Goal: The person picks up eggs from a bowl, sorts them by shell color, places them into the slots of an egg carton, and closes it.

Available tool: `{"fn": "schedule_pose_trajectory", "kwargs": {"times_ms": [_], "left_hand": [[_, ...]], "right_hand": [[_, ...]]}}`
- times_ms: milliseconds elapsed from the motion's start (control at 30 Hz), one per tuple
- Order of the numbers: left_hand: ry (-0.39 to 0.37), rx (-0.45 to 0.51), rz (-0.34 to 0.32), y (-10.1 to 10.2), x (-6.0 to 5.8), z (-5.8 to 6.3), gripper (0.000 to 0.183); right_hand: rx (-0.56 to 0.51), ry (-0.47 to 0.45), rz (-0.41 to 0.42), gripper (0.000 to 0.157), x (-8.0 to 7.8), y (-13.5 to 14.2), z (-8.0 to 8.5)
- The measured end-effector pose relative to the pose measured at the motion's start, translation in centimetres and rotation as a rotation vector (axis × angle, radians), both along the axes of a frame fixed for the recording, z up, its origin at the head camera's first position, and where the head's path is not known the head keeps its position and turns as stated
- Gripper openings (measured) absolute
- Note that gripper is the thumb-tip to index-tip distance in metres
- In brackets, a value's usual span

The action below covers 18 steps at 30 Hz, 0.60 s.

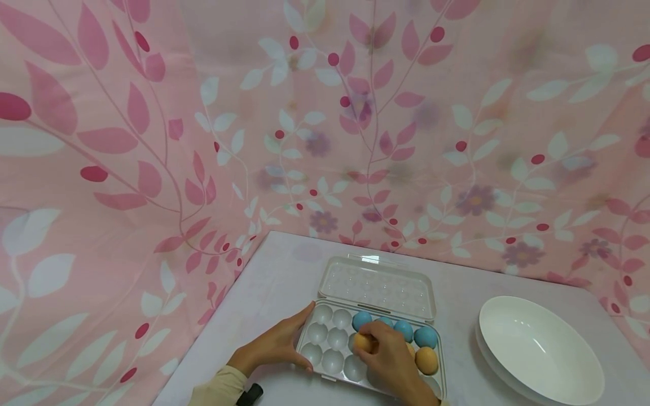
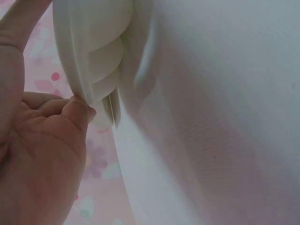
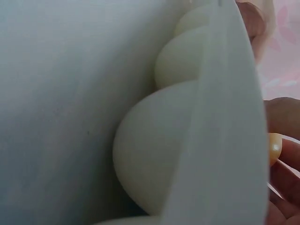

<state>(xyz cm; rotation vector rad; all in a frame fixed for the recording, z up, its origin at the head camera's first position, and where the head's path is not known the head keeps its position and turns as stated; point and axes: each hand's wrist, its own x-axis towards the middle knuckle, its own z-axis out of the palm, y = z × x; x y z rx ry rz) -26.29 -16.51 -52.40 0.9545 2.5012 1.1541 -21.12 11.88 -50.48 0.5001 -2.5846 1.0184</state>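
Observation:
A pale plastic egg box point(image 1: 337, 338) lies on the table with its clear lid point(image 1: 378, 287) folded back. My left hand point(image 1: 276, 342) holds its left end, thumb at the near edge; in the left wrist view, fingers point(image 2: 75, 112) press against the rim. Between the fingertips of my right hand point(image 1: 393, 355) is a yellow egg point(image 1: 363, 343), at a cup in the middle row. Blue eggs point(image 1: 425, 337) fill part of the far row. Another yellow egg point(image 1: 426, 360) sits at the right of the middle row, and one beside it is partly hidden by my right hand.
To the right of the box stands a large white bowl point(image 1: 538, 344). The white table point(image 1: 284, 265) meets a pink floral curtain point(image 1: 406, 141) at the back and left. A black strap point(image 1: 250, 395) shows by my left sleeve.

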Motion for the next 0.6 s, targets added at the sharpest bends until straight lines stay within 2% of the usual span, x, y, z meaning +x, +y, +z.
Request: {"fn": "schedule_pose_trajectory", "kwargs": {"times_ms": [133, 367, 600], "left_hand": [[-0.003, 0.000, -0.001, 0.01, -0.01, 0.01, 0.138], [-0.015, 0.001, 0.000, 0.02, -0.08, 0.00, 0.138], [-0.013, 0.012, -0.007, -0.02, -0.06, -0.05, 0.138]], "right_hand": [[0.049, -0.029, -0.020, 0.033, 0.04, -0.37, -0.04], [0.085, -0.070, 0.007, 0.031, -0.17, -0.72, 0.08], [0.066, -0.034, 0.031, 0.021, -0.45, -0.74, -0.34]]}}
